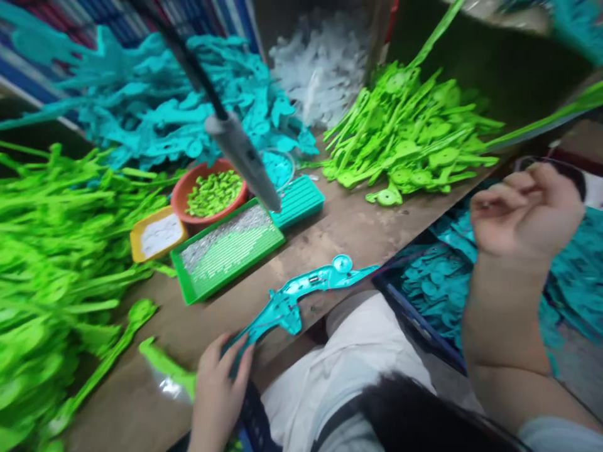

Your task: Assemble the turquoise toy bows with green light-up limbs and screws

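Past the gripping left hand [219, 383], bench [202, 323] is lying bare; beyond, a green tray [235, 271] and corded driver [245, 160] are obstructing.

Two hands [222, 376] [527, 210], two ridged trays [235, 272] [305, 196], one orange bowl [207, 218]

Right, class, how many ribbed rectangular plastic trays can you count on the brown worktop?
2: a bright green tray holding silvery bits, in front of the round orange plastic bowl; a teal tray by the green one's right end. Others may be hidden.
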The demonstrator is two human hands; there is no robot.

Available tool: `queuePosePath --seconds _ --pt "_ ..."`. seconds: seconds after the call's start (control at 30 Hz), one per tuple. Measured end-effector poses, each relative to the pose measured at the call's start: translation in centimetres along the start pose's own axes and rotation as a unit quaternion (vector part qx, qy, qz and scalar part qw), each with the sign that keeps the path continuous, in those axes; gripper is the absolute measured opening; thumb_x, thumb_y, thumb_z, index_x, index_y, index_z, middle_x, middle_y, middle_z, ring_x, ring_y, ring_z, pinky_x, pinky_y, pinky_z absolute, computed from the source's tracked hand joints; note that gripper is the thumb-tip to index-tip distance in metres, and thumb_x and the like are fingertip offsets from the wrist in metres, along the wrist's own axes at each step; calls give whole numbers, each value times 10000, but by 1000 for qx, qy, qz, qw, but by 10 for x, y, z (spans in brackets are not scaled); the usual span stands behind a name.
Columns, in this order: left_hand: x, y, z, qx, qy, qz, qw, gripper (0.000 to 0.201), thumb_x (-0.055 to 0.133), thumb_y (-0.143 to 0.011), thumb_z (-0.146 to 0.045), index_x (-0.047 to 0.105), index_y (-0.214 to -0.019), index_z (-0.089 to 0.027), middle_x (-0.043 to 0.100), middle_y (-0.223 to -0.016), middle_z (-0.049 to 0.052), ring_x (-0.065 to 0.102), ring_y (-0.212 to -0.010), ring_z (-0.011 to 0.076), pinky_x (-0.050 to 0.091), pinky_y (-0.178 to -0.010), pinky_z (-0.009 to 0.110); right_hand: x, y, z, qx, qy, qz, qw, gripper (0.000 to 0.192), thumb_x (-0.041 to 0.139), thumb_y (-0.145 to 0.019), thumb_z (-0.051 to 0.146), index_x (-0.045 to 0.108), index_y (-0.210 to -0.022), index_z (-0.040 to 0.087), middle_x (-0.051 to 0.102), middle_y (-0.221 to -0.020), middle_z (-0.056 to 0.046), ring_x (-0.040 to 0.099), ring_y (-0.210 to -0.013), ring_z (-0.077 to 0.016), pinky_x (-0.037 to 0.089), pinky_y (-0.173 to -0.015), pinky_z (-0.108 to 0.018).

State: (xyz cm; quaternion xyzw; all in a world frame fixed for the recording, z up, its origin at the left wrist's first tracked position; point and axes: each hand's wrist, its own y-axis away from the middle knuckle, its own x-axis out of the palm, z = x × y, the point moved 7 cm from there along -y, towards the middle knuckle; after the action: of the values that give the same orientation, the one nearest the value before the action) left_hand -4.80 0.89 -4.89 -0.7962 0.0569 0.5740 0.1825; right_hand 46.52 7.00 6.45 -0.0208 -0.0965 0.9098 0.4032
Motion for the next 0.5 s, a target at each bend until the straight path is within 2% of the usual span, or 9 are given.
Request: queuePosePath --seconds 0.07,0.1,0.13,0.17,0.23,0.3,0.37,0.43,0.5 --pt "-13 -30 -17 19 -7 -39 999 176 543 -886 -307 648 -983 -205 624 -1023 105 601 -961 265 470 -868 421 -7 28 -10 107 -88 32 990 111 540 -786 322 512 -706 250 196 -587 87 45 -387 -28 230 -455 -278" --pt "-17 -50 -34 40 -3 -61 997 167 550 -882 -281 638 -993 -194 625 -1024 109 599 -964 262 466 -878 418 -11 43 -17 146 -116 54 981 64 561 -790 336 559 -784 273 216 -545 104 13 -342 -16 197 -408 -267" --pt "-17 -74 -57 80 13 -66 995 164 552 -880 -260 630 -1006 -191 630 -1034 106 602 -967 253 469 -879 402 -16 57 -23 166 -149 75 972 106 584 -782 372 582 -855 295 223 -488 123 -11 -288 -12 152 -361 -257" --pt "-10 -101 -83 125 30 -40 991 170 547 -883 -248 623 -1024 -193 631 -1059 102 600 -992 244 473 -887 384 -18 70 -31 180 -191 109 959 157 616 -766 410 586 -879 305 212 -423 142 -19 -233 -14 114 -324 -244" --pt "15 -158 -140 215 44 8 976 179 522 -895 -245 618 -1034 -185 632 -1084 107 591 -1029 246 473 -909 379 -14 96 -47 208 -282 208 913 254 667 -731 503 539 -735 284 171 -297 158 26 -155 -32 104 -281 -205" --pt "50 -216 -187 240 35 49 969 188 470 -907 -208 616 -1017 -164 626 -1098 129 582 -1047 259 460 -929 395 -8 118 -64 251 -341 275 863 424 704 -677 578 434 -624 256 178 -248 159 84 -140 -38 147 -266 -165" --pt "84 -271 -213 173 41 55 982 185 471 -883 -158 602 -1013 -151 606 -1120 156 573 -1079 278 444 -942 421 -3 132 -75 289 -382 305 823 492 727 -654 584 375 -608 242 227 -268 157 123 -162 -34 180 -261 -143" --pt "110 -312 -220 74 106 48 991 156 564 -800 -116 594 -952 -140 591 -1144 184 570 -1100 298 440 -938 428 0 137 -77 310 -424 310 793 443 731 -688 523 390 -634 244 276 -335 147 127 -212 -26 176 -258 -127" --pt "124 -337 -223 49 127 43 990 99 574 -778 -105 581 -869 -145 628 -1037 171 607 -1031 286 461 -894 410 0 137 -76 315 -454 311 773 353 717 -734 457 435 -674 252 286 -404 130 109 -281 -28 157 -272 -115"
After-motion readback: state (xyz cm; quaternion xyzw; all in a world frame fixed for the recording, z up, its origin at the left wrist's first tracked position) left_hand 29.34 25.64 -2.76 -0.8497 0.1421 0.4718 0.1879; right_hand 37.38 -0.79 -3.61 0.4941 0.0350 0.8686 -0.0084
